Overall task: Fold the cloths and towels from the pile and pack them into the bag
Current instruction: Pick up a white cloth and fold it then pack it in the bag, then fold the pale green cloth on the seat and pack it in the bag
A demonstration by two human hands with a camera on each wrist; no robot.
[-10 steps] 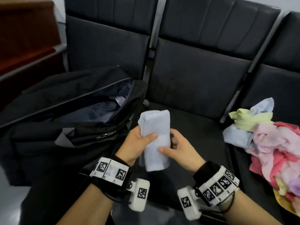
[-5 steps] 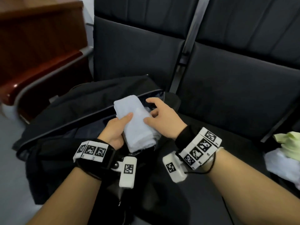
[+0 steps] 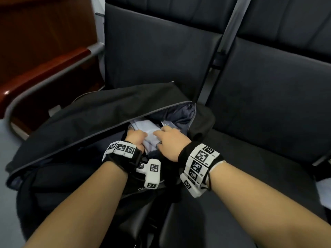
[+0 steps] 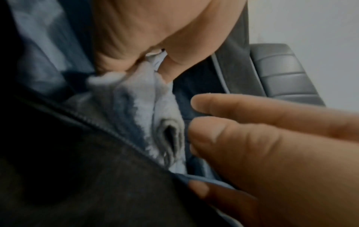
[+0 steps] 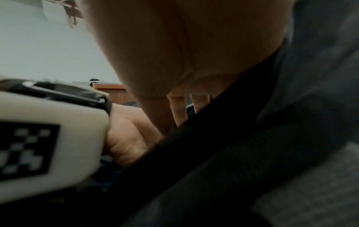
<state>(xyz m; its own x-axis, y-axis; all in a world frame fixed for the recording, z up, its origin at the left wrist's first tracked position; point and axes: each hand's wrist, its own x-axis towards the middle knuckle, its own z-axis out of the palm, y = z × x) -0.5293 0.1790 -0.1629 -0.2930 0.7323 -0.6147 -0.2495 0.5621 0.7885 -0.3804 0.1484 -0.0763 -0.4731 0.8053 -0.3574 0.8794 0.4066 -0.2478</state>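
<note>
Centrally, you are holding the folded pale-blue towel [image 3: 151, 140] inside the open mouth of the black bag [image 3: 86, 122] (its body filling the frame's lower left): left hand [image 3: 135, 137] pinching it, right hand [image 3: 170, 140] pressing with straight fingers [image 4: 233, 106]. Letting go unevenly would be risking the fold springing open against the zip [image 4: 93, 122].

No legible text is showing anywhere. A white cursive logo [image 3: 141, 189] on the black fabric duffel bag [image 3: 89, 122] is staying half hidden and unreadable. The black-and-white square code tags [image 3: 201, 155] on the wrist bands are carrying no letters.
</note>
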